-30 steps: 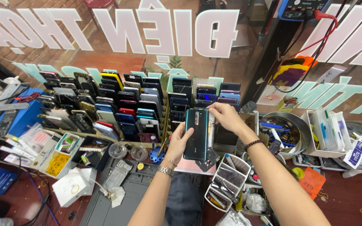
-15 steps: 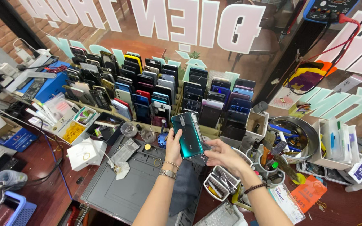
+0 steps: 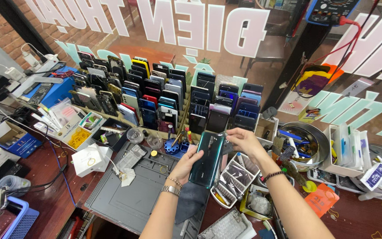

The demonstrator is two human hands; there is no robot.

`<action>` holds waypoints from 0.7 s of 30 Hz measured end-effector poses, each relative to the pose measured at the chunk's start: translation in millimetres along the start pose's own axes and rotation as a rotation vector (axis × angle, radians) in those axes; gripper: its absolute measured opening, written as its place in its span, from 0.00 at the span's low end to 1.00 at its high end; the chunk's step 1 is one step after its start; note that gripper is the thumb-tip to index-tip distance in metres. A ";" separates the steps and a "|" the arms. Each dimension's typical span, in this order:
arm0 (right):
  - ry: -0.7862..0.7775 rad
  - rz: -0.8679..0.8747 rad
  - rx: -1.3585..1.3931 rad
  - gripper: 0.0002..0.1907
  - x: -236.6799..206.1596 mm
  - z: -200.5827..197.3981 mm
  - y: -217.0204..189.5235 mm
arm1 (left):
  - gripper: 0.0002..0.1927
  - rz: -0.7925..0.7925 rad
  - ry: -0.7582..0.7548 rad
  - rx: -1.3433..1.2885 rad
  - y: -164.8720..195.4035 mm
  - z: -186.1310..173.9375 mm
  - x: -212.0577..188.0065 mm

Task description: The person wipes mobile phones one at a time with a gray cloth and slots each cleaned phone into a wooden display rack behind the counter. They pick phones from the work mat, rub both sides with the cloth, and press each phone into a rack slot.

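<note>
Dark teal phone held back-up over the repair bench

The left hand (image 3: 186, 164) cradled the phone (image 3: 207, 159) from beneath, steadying it, while the right hand (image 3: 242, 140) pinched its top corner, above the grey work mat (image 3: 129, 194), before the phone rack (image 3: 164, 99)

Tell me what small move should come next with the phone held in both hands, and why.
Probably lower the phone onto the grey mat. The left hand holds its lower edge and the right hand pinches its top corner, so it hangs in the air over a crowded bench, back side up.
</note>
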State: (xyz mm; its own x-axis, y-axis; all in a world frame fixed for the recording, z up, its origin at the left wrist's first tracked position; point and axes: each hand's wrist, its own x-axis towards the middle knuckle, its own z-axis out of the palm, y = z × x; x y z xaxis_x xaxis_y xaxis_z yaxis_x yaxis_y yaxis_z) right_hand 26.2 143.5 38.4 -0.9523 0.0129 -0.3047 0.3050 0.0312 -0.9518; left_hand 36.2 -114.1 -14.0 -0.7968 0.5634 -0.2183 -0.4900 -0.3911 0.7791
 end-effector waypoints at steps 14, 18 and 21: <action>-0.488 0.129 -0.194 0.18 8.8 -5.7 -30.9 | 0.13 0.039 0.053 0.286 -3.3 6.5 -1.4; -0.505 0.088 -0.264 0.21 14.3 -0.2 -34.0 | 0.16 0.029 -0.008 0.238 -1.2 9.6 -4.1; -0.480 0.063 -0.198 0.24 13.8 4.5 -36.1 | 0.18 -0.005 -0.020 0.192 0.7 9.0 -5.6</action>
State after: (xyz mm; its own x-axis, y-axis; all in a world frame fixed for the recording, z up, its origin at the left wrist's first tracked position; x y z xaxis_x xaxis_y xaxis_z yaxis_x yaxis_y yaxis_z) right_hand 2.0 138.1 68.4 -0.8120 -0.4377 -0.3862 0.3118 0.2340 -0.9209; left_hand 43.5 -110.9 -6.9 -0.7866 0.5799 -0.2118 -0.4154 -0.2434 0.8765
